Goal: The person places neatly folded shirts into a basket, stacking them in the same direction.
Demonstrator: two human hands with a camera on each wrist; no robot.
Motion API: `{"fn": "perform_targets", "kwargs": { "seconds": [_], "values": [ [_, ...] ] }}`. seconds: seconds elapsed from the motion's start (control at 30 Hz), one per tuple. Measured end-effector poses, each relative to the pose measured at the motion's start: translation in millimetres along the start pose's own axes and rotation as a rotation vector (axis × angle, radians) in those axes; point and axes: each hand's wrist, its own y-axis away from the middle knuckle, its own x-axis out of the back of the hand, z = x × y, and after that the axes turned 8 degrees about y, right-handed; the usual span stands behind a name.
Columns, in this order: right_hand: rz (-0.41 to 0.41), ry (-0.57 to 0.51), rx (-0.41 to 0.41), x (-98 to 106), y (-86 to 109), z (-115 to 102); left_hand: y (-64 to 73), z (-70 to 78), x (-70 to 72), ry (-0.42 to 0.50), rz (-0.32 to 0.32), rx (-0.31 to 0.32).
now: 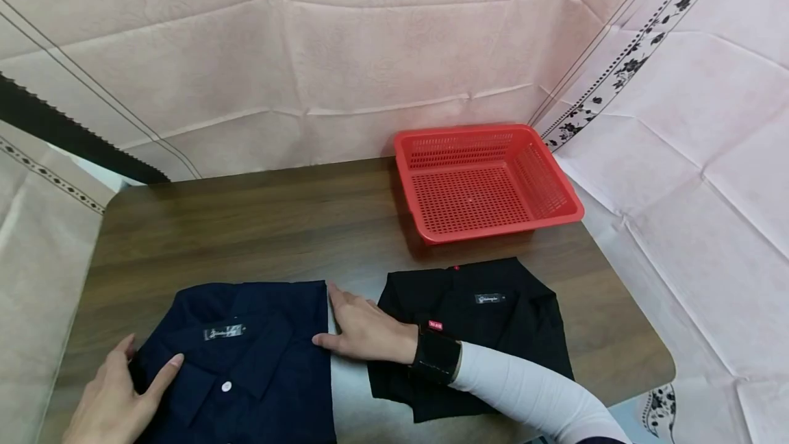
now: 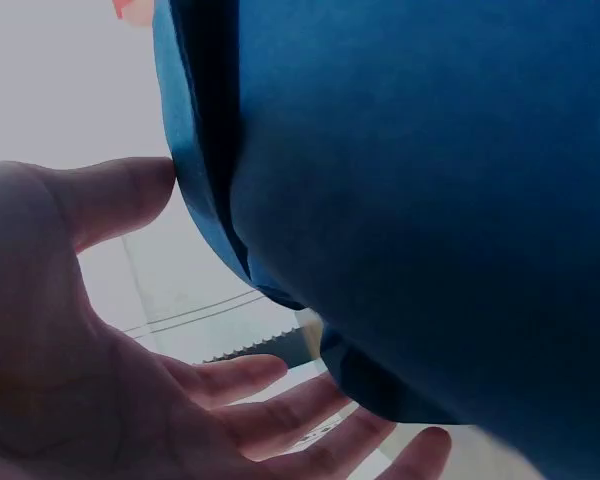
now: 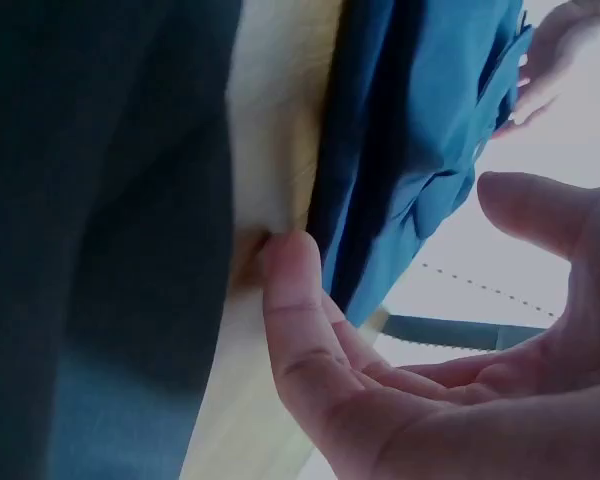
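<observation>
The left hand (image 1: 117, 389) is spread wide at the left side of a folded navy shirt (image 1: 290, 389), its thumb laid on the cloth and its fingers apart, just beyond the left edge. The right hand (image 1: 370, 327) is also spread, thumb away from the forefinger, its thumb tip over the shirt's right edge and its forefinger at the far right corner; whether that forefinger presses the cloth I cannot tell.

The navy shirt lies on the near left part of the wooden table (image 1: 246, 225), collar to the far side. A white button (image 1: 226, 386) sits nearer than the label (image 1: 224, 332), and the front opening runs from far to near. The near end is cut off, so its long axis cannot be told. A folded black shirt (image 1: 493, 327) lies to the right, under the right forearm.
</observation>
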Motion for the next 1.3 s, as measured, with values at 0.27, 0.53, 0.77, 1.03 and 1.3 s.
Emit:
{"fn": "perform_targets", "kwargs": {
  "seconds": [0.27,0.53,0.77,1.03,1.3],
  "values": [
    [-0.042,-0.125,0.004,1.5,-0.6,-4.7,-2.8,-2.7,3.7,0.027,-0.165,0.089],
    [-0.130,-0.579,-0.104,-2.1,-4.5,-9.7,-10.7,-13.0,7.8,0.115,-0.301,0.098],
    [-0.230,-1.026,-0.219,-5.7,-7.0,-15.4,-11.2,-16.1,7.8,0.175,-0.429,0.185],
    [-0.333,-1.184,-0.272,-3.9,-10.2,-22.3,-12.8,-23.1,7.8,0.221,-0.513,0.153],
    [-0.374,-1.247,-0.265,-3.0,-14.4,-27.8,-7.4,-19.1,6.4,0.512,-0.526,0.206]
  ]
}}
